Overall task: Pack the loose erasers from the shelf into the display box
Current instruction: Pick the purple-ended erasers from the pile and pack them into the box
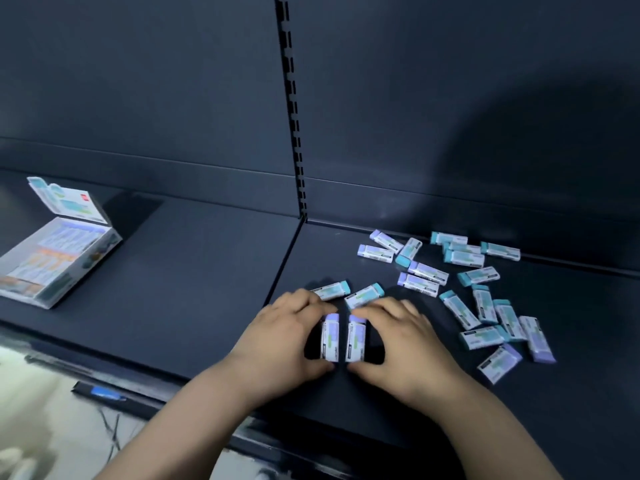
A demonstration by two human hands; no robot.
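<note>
Two purple-tipped erasers stand side by side on the dark shelf. My left hand grips the left eraser between fingers and thumb. My right hand grips the right eraser the same way. Two teal-tipped erasers lie just beyond my fingertips. Several more loose erasers in teal and purple are scattered to the right. The display box sits far left with its lid flap raised and rows of erasers inside.
A slotted upright splits the dark back panel, and a seam divides the shelf below it. The shelf's front edge carries a blue tag. Pale floor shows at the lower left.
</note>
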